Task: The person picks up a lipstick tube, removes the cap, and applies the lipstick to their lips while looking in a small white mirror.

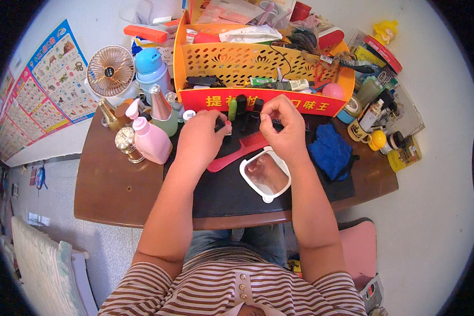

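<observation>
My left hand point(201, 136) is curled at the back of the black mat point(221, 197). Its thumb and fingertips close around a small dark-topped item point(220, 123), with a pink part point(228, 128) beside it. My right hand point(282, 126) is raised with thumb and forefinger pinched together; whether anything thin is between them cannot be told. Below and between the hands lies a red comb point(237, 156), teeth toward the right hand. A white-framed mirror point(268, 199) rests by my right forearm. A green tube point(232, 110) and black-capped cosmetics point(241, 103) stand just behind.
A yellow and red perforated rack point(237, 53) full of toiletries stands at the back. To the left are a pink pump bottle point(153, 142), a gold-capped jar point(128, 144) and a small fan point(110, 73). A blue cloth point(330, 152) and a mug point(357, 130) lie right.
</observation>
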`<move>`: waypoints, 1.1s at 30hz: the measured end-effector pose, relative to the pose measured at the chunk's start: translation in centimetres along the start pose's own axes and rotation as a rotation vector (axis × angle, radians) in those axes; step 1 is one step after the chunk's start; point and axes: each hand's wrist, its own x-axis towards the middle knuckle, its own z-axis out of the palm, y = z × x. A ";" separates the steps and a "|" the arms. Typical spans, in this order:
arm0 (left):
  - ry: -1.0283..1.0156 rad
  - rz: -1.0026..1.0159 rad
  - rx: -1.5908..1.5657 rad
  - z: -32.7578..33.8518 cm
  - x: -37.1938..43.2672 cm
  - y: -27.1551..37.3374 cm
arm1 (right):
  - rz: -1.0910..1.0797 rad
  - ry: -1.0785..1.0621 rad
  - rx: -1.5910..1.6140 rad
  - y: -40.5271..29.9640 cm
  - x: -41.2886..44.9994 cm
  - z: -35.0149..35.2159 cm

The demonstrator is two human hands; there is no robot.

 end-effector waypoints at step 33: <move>0.132 0.133 -0.562 -0.1 0.2 1.2 | -0.039 -0.104 -0.040 -0.9 -0.1 0.3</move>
